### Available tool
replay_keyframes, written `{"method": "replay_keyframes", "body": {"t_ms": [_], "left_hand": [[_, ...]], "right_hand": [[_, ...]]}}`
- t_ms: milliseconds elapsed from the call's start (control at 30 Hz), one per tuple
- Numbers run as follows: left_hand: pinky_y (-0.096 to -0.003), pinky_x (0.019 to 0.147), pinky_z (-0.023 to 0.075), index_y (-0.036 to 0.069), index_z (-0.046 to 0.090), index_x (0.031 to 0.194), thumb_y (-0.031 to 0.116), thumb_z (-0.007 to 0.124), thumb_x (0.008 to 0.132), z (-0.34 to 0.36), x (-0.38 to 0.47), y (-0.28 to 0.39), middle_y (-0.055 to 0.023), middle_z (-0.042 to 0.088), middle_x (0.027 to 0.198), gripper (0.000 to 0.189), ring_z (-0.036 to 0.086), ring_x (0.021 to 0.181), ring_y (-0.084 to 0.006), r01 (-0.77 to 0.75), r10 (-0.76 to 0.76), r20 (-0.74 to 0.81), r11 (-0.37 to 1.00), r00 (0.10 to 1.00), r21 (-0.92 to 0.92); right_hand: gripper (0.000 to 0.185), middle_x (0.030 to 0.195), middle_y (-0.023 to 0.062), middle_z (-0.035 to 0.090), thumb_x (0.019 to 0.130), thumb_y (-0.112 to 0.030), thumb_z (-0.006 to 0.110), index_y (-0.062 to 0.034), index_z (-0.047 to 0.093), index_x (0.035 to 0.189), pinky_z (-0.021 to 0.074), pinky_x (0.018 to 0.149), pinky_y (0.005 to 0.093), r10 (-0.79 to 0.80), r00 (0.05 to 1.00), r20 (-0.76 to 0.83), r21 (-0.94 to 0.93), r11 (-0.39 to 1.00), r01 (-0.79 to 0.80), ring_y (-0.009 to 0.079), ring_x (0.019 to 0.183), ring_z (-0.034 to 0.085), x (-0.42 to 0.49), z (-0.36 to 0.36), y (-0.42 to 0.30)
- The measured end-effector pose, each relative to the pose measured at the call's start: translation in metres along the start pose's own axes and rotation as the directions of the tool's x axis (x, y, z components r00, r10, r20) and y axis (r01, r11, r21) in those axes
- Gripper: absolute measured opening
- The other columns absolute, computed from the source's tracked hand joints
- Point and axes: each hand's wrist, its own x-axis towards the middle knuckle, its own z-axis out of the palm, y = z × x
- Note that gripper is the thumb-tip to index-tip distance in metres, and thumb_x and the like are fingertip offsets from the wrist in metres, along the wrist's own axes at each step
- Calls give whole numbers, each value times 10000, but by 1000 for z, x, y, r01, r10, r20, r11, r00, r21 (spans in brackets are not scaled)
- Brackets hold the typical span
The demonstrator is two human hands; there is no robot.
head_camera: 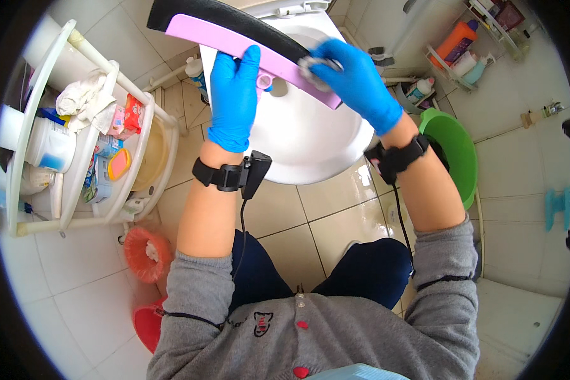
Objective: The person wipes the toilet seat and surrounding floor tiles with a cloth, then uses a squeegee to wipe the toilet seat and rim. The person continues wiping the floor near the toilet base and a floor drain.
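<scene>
My left hand (235, 97), in a blue glove, grips a pink plastic squeegee head (209, 33) near its central round joint. A thick black blade (237, 21) runs along the head's far edge. The head is held aslant above a white ceramic basin (308, 142). In my right hand (356, 83), also gloved in blue, is a greyish scrubber (313, 73), possibly steel wool. It touches the head's right part; the hand and scrubber are blurred. Below my left hand, part of the squeegee is hidden by the glove and wrist.
A white corner rack (109, 66) with cloths and containers stands left. Below it are an orange-lined bin (140, 256) and a red container (147, 323). To the right stands a green tub (460, 156); wall shelves (451, 71) hold bottles. The tiled floor (285, 209) looks wet in places.
</scene>
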Motion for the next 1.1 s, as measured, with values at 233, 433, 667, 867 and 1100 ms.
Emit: {"method": "replay_keyframes", "body": {"t_ms": [233, 433, 667, 867, 1100], "left_hand": [[-285, 609, 576, 50, 579, 1169, 265, 610, 983, -9, 3, 8, -70, 634, 986, 285, 657, 820, -158, -46, 45, -25, 997, 999, -56], [-285, 628, 586, 54, 578, 1181, 277, 609, 984, -6, 2, 9, -73, 635, 1009, 299, 662, 853, -162, -52, 52, 1, 997, 999, -54], [-286, 645, 597, 42, 558, 1224, 287, 597, 990, -7, 2, 11, -93, 640, 1032, 341, 668, 881, -177, -75, 75, -32, 997, 997, -14], [-289, 642, 595, 41, 561, 1218, 290, 592, 993, -5, 4, 13, -95, 642, 1030, 337, 668, 886, -177, -59, 59, -14, 997, 998, -39], [-284, 637, 589, 41, 558, 1218, 291, 589, 995, -1, -1, 13, -102, 643, 1028, 337, 664, 882, -181, 8, -8, -16, 998, 1000, -60]], "right_hand": [[156, 837, 117, 703, 906, -197, 701, -68, 666, 985, 574, 697, 313, 251, 968, -15, -148, 957, -250, 213, 764, 706, -20, 0, 5], [274, 847, 136, 686, 891, -292, 711, -56, 652, 1018, 555, 685, 315, -188, 979, -80, -52, 982, 184, 232, 746, 678, 5, 4, 1], [236, 832, 133, 696, 872, -274, 734, -59, 659, 934, 560, 684, 348, 185, 981, -64, -184, 964, -193, 268, 748, 695, -25, -8, 24], [200, 808, 126, 698, 883, -237, 725, -52, 657, 917, 563, 677, 348, 237, 944, -229, -390, 867, -312, 262, 719, 698, -41, -38, 46], [211, 901, 121, 684, 890, -232, 709, -47, 654, 976, 557, 767, 343, 73, 994, -82, 174, 983, -58, 221, 835, 682, -16, -19, 31]]}}
